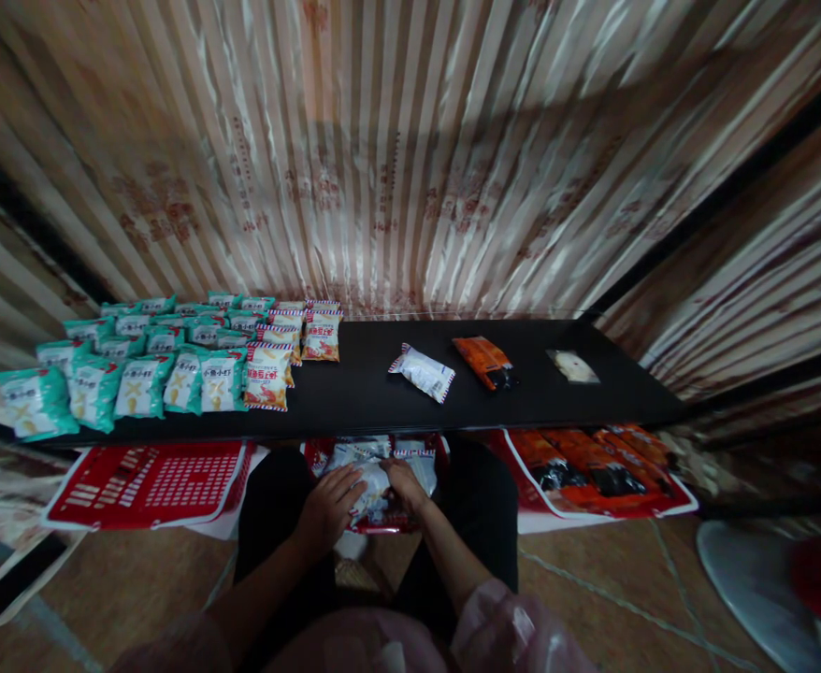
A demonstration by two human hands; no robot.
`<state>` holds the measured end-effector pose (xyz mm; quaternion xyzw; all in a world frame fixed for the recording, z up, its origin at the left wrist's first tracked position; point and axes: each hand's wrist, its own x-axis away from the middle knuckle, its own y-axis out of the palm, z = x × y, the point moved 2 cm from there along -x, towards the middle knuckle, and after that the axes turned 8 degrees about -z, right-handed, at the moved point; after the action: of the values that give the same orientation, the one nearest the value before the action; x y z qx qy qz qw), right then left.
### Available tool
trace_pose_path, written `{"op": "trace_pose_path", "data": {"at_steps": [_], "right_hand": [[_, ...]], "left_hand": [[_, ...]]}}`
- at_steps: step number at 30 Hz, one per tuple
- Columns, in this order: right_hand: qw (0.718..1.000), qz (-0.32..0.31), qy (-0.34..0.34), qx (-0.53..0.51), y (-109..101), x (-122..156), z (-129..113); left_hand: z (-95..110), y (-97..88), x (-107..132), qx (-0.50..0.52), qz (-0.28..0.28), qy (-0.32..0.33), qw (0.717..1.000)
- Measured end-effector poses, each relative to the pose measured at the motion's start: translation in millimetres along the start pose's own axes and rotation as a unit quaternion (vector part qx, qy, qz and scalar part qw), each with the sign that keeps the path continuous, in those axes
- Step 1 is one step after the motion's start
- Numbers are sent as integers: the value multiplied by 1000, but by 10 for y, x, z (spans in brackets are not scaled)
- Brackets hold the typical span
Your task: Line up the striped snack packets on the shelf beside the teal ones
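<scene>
Both my hands reach down between my knees into a red basket (430,447) full of white snack packets (354,455) under the black table (523,402). My left hand (332,505) lies on top of the packets with its fingers curled over them. My right hand (405,483) rests beside it, fingers bent down into the same pile. What each hand grips is hidden by the fingers. On the table above lie a white packet (423,372), an orange packet (484,361) and a pale packet (573,366).
Rows of teal packets (140,383) and orange-and-white packets (268,374) fill the table's left end. An empty red basket (145,481) sits on the floor at left, a red basket of orange packets (593,472) at right. A striped curtain (410,159) hangs behind.
</scene>
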<state>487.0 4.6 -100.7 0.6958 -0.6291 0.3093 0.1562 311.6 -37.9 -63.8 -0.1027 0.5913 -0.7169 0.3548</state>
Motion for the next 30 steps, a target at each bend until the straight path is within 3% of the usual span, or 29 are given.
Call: {"op": "trace_pose_path", "data": {"at_steps": [9,12,15,21,30], "right_hand": [[985,58,-76,145,-88,99,-115],[965,78,-120,220,-81,193,-188],[934,90,-205,279,-42,306,-285],[900,41,-332,279,25,497,-427],[878,2,-372,302,56,531,-334]], "left_hand": [[2,-73,-64,-20,75,-4,997],[-11,-73,-92,-18,91,-6,996],[-21,-57,-113,-13,101,-7,995],[-17,-55,-156,2,76,-31,997],[-11,-167,-223,42,65,-65,995]]}}
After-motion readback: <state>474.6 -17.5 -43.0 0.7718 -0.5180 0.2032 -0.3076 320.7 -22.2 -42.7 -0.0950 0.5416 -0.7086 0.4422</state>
